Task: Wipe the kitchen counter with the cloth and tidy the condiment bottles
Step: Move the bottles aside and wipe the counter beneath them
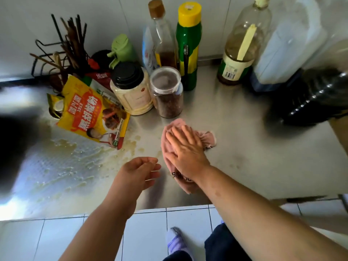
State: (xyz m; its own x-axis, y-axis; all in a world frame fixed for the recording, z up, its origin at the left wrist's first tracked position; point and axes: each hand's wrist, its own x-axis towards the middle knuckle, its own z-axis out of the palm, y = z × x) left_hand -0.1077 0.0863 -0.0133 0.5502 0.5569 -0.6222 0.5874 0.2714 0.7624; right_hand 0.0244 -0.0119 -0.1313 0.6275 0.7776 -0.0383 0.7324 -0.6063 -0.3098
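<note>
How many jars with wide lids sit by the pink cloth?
2. The black-lidded jar of pale granules stands left; the clear-lidded jar of dark flakes touches it on the right. Others may hide behind.

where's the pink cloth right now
The pink cloth lies mid-counter under the flat right hand, just in front of the clear spice jar.

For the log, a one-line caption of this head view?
Right hand presses pink cloth on steel counter; left hand hovers empty.
</note>
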